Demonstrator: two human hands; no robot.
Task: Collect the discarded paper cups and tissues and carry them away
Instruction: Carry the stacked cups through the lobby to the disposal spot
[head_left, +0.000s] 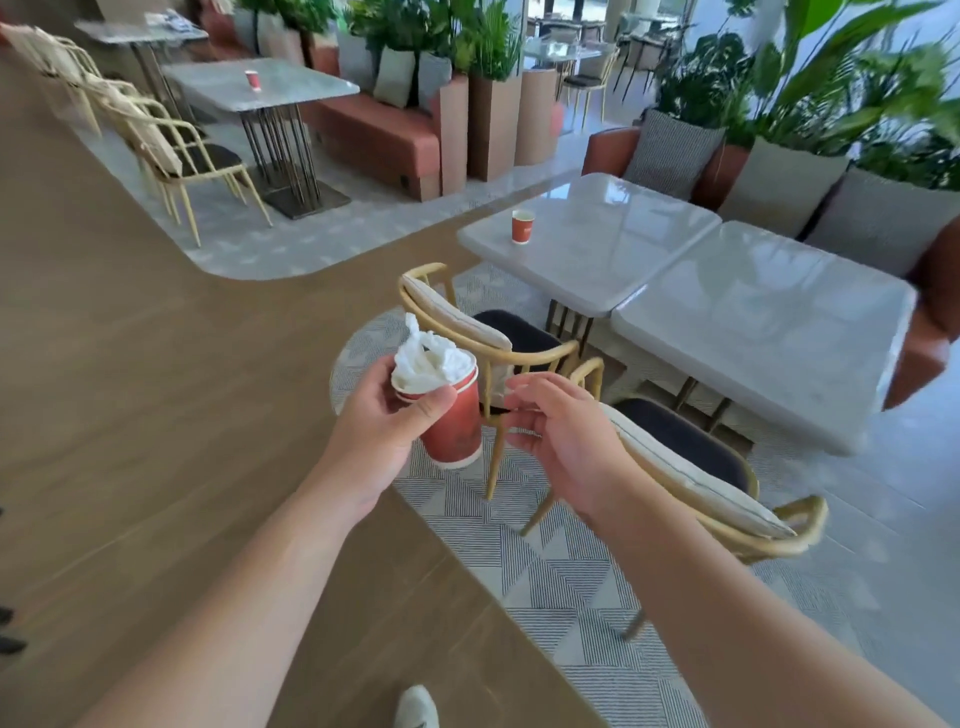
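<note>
Stacked cups (451, 415) stuffed with tissue (426, 358), left hand (382, 434) gripping, hiding cup side, right hand (558, 431) loose, empty

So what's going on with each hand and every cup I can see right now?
left hand: grips the stacked red cups
stacked red cups: held tilted, stuffed with tissue
tissue: crumpled, sticking out of the top cup
right hand: fingers loosely curled, holding nothing
near cup: upright on the near table, not yet collected
far cup: upright on the far table, not yet collected
</note>
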